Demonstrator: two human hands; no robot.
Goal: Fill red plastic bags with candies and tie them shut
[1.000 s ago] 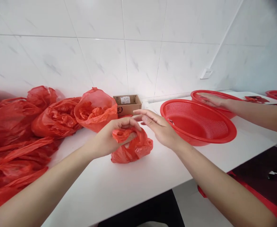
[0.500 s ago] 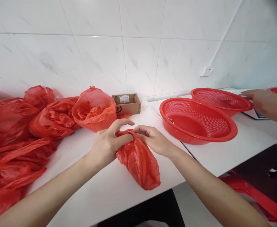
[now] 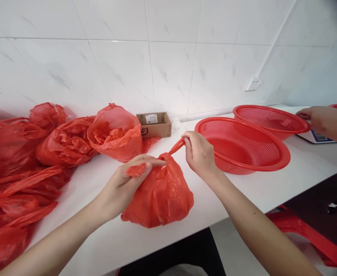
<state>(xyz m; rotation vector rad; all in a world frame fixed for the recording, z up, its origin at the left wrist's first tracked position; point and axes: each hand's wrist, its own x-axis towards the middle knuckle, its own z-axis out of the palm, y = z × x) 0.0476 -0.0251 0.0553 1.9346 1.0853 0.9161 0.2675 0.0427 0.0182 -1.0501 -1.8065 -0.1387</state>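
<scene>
A small red plastic bag (image 3: 165,195) hangs between my hands, just above the white table's front part. My left hand (image 3: 125,182) pinches one side of its gathered neck, and a bit of red film sticks out by the thumb. With thumb and fingers closed, my right hand (image 3: 200,153) grips a twisted handle of the bag and stretches it up and to the right. The bag bulges at the bottom; what is inside it is hidden.
Several red plastic bags (image 3: 15,145) are heaped at the left, beside an open red bag (image 3: 115,134). A cardboard box (image 3: 156,126) stands by the wall. Two red baskets (image 3: 243,168), (image 3: 272,111) sit at right, near another person's hand (image 3: 321,119) and a scale (image 3: 315,137).
My right hand has moved up and right, drawing the handle out tight. My left hand has shifted slightly left and down, and the bag now hangs wider and more upright.
</scene>
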